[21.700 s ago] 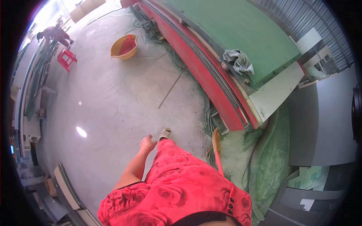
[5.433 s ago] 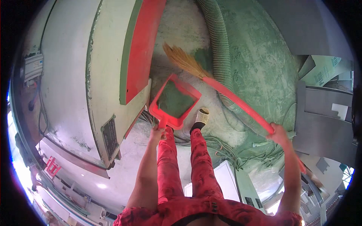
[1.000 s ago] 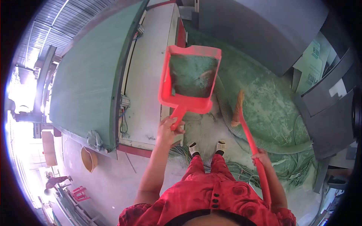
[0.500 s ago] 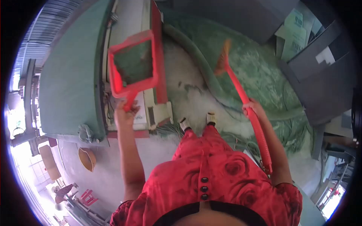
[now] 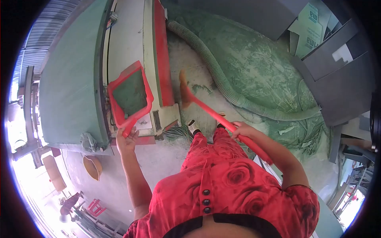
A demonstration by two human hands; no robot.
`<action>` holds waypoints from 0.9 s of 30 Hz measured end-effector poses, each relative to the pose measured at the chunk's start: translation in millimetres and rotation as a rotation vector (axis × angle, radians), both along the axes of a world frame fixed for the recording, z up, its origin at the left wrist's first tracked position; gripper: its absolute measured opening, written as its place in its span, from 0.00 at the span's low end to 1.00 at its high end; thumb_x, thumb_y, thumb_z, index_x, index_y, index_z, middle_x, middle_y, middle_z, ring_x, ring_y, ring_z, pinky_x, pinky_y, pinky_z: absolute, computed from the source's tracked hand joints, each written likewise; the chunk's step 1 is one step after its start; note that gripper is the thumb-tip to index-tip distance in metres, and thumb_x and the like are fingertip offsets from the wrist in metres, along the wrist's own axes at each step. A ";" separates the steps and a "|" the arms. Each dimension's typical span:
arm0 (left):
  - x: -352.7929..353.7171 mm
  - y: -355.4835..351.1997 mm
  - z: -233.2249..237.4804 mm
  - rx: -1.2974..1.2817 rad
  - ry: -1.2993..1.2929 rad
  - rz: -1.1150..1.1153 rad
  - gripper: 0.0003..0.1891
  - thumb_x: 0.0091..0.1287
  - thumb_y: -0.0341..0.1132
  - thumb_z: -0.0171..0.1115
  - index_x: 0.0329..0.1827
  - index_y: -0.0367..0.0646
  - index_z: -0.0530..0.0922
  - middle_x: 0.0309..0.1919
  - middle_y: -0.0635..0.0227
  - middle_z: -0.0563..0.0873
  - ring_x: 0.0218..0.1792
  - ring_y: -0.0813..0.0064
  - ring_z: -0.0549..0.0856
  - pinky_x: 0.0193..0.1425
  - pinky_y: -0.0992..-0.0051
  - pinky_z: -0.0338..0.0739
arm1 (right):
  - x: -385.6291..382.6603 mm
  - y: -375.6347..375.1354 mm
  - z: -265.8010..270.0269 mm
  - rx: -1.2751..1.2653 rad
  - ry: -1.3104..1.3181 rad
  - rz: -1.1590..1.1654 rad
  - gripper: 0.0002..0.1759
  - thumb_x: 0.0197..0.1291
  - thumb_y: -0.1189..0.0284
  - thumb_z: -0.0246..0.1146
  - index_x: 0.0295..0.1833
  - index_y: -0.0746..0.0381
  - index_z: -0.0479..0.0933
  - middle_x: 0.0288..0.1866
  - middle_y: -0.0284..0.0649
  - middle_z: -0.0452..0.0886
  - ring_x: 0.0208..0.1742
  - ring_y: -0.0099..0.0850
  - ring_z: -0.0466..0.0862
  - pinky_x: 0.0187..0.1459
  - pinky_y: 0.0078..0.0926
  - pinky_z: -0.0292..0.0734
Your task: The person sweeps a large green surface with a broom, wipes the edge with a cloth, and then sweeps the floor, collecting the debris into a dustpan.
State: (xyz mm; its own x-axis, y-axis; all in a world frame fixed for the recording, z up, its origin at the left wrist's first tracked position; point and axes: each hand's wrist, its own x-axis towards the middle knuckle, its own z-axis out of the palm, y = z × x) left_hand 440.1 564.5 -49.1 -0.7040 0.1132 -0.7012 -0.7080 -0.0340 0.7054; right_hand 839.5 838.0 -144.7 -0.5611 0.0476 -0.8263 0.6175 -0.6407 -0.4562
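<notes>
My left hand point(image 5: 126, 141) is wrapped round the short handle of a red dustpan point(image 5: 137, 116). The pan is held up in front of the light-coloured machine base, and its inside looks dark green, perhaps from dust. In my right hand point(image 5: 244, 131) is the long red handle of a brush point(image 5: 212, 113), slanting up and leftward. Its orange-brown bristle head, slightly blurred, is over the dusty floor to the right of the dustpan, apart from it. The handle's rear end reaches back beside my red rose-patterned clothes.
A ribbed hose point(image 5: 222, 81) curves across the green-dusted floor point(image 5: 264, 63). To the left stands a machine with a large green top point(image 5: 73, 83) and a red side panel point(image 5: 160, 51). Dark boards point(image 5: 337, 79) lean at right. Cables point(image 5: 178, 133) lie near my feet; a tan basin point(image 5: 92, 167) sits behind left.
The brush has swung left and down, from over the hose toward the dustpan. The dustpan has dropped slightly and turned in my left hand. Both hands keep their hold.
</notes>
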 end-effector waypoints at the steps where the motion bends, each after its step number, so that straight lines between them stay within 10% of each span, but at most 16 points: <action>1: -1.3 -1.9 -2.2 0.002 0.001 -0.007 0.16 0.59 0.38 0.57 0.46 0.39 0.72 0.32 0.60 0.82 0.30 0.67 0.82 0.40 0.60 0.80 | -8.0 -0.6 -24.4 0.039 -0.044 0.083 0.35 0.37 0.85 0.64 0.58 0.66 0.66 0.22 0.42 0.75 0.15 0.29 0.76 0.17 0.29 0.72; 13: 8.0 17.5 34.0 -0.061 0.046 -0.167 0.37 0.56 0.59 0.59 0.62 0.46 0.60 0.52 0.47 0.72 0.48 0.53 0.76 0.48 0.52 0.74 | -13.1 54.2 -91.0 0.331 -0.289 0.242 0.22 0.32 0.83 0.67 0.40 0.68 0.73 0.21 0.43 0.77 0.16 0.32 0.78 0.17 0.30 0.72; 22: 23.9 15.9 26.1 -0.055 0.052 -0.118 0.36 0.60 0.58 0.56 0.64 0.45 0.57 0.53 0.49 0.71 0.48 0.52 0.77 0.47 0.51 0.75 | 5.8 80.8 -23.0 0.509 -0.188 0.101 0.19 0.33 0.82 0.66 0.37 0.70 0.71 0.25 0.44 0.76 0.18 0.32 0.79 0.17 0.31 0.73; 25: 70.2 32.6 52.6 0.041 -0.086 -0.320 0.30 0.64 0.50 0.55 0.63 0.42 0.62 0.48 0.53 0.75 0.44 0.58 0.79 0.45 0.58 0.77 | 25.1 59.4 7.5 0.521 -0.118 0.143 0.21 0.33 0.83 0.65 0.39 0.69 0.70 0.24 0.43 0.75 0.19 0.31 0.78 0.17 0.31 0.74; 27: 98.8 67.4 104.2 -0.032 0.172 -0.840 0.22 0.64 0.40 0.55 0.59 0.40 0.69 0.43 0.58 0.78 0.39 0.67 0.81 0.42 0.68 0.78 | 33.9 42.3 26.7 0.488 -0.112 0.214 0.24 0.32 0.83 0.65 0.42 0.68 0.70 0.24 0.41 0.75 0.19 0.30 0.79 0.18 0.31 0.75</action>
State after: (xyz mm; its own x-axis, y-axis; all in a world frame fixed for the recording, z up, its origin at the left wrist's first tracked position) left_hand 538.9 631.9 55.1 -0.4924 0.6269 -0.6038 -0.3721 0.4754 0.7972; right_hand 873.4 880.3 -118.0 -0.5105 0.3348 -0.7920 0.7726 -0.2257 -0.5934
